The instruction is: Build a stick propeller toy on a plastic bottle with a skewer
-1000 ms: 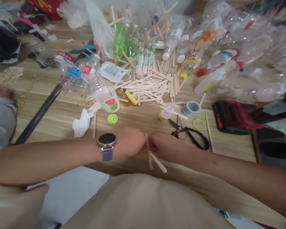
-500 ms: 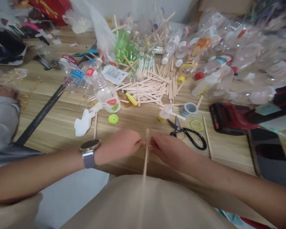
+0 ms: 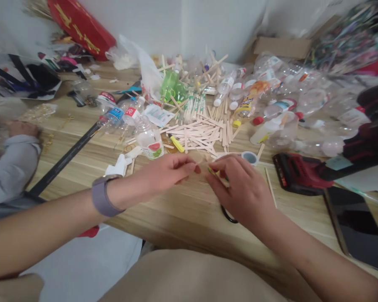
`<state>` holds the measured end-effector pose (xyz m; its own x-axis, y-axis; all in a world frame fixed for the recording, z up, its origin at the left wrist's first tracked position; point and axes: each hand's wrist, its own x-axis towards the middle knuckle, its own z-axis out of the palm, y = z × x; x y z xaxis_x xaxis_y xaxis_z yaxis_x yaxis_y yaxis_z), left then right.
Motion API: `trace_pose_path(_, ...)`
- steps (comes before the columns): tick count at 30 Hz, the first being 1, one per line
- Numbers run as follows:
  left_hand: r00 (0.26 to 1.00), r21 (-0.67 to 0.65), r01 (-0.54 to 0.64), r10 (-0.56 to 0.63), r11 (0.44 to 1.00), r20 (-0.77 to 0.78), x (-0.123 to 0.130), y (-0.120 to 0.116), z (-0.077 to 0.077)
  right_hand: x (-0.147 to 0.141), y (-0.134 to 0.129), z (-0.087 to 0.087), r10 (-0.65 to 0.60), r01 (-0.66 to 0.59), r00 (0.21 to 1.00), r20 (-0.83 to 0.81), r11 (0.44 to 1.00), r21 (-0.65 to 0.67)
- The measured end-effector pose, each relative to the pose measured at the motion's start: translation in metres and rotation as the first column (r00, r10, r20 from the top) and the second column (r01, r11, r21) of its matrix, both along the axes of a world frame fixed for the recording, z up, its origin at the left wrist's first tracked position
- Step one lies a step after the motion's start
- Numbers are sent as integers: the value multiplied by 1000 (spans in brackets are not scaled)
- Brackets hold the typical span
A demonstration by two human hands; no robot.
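Black scissors mostly behind right hand, power tool cropped

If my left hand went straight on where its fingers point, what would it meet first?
Likely your right hand, directly opposite, though blur leaves depth and anything thin between unclear.

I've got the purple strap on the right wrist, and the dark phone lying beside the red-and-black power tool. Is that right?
Not quite: the head view shows the purple strap on the left wrist, behind the left hand. The dark phone does lie beside the red-and-black power tool.
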<state>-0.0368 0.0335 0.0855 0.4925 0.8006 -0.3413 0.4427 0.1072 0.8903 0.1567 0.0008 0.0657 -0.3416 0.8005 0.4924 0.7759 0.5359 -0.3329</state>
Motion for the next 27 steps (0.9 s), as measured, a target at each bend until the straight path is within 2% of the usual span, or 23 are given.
trace_pose_path(2,995,209,87,-75,974,-62,-3,-5,-3,10,-9,7,64,-68,993,-97,997,-36)
trace_pose_path(5,987,303,148,-120,942,-109,-6,-18,-10,23,-21,11,37,-49,980,-194,997,-60)
trace_pose_path(11,985,355,169,-150,919,-81,-1,-35,-24,23,-32,4,83,-153,942,-324,969,-196)
trace_pose_path(14,983,383,182,-172,906,-63,2,-37,-27,17,-31,2,91,-215,892,-442,947,-238)
trace_pose_path(17,982,457,190,-171,869,-83,4,-39,-29,16,-31,-1,89,-265,826,-556,933,-244)
trace_pose_path(21,979,497,205,-181,843,-96,7,-41,-31,17,-33,-8,-7,-220,799,-601,927,-304)
trace_pose_path(27,976,436,216,-203,874,-75,14,-39,-33,19,-36,-14,-66,-193,814,-577,906,-377)
